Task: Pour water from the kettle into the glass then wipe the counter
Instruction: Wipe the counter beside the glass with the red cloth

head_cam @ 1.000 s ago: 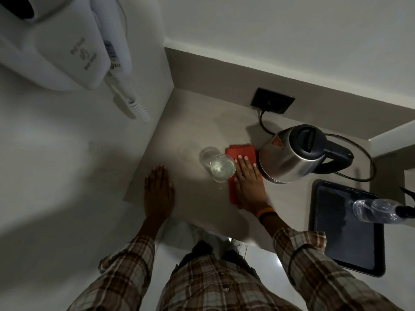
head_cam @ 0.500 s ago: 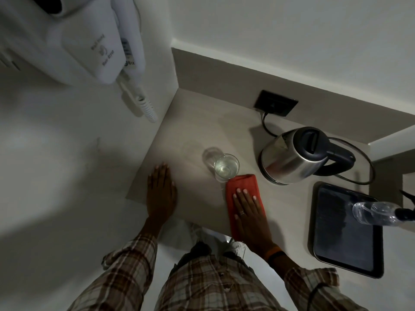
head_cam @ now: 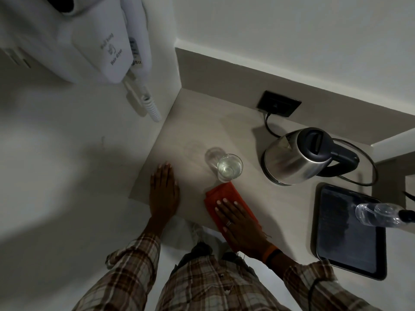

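A clear glass [head_cam: 229,167] with water in it stands upright on the beige counter [head_cam: 202,122]. To its right sits the steel kettle [head_cam: 296,158] with a black lid and handle, its cord plugged into the wall socket. A red cloth [head_cam: 221,193] lies flat on the counter just in front of the glass. My right hand [head_cam: 238,225] presses flat on the cloth, fingers spread. My left hand [head_cam: 164,189] rests flat on the counter near its left front edge, holding nothing.
A black tray [head_cam: 348,250] lies at the right, with a clear plastic bottle [head_cam: 377,214] over it. A black socket [head_cam: 278,103] is on the back wall. A white hair dryer unit [head_cam: 103,41] with coiled cord hangs on the left wall.
My right hand has dragged the red cloth from beside the kettle back toward the counter's front edge, then slightly left. The left hand, glass and kettle stayed put.
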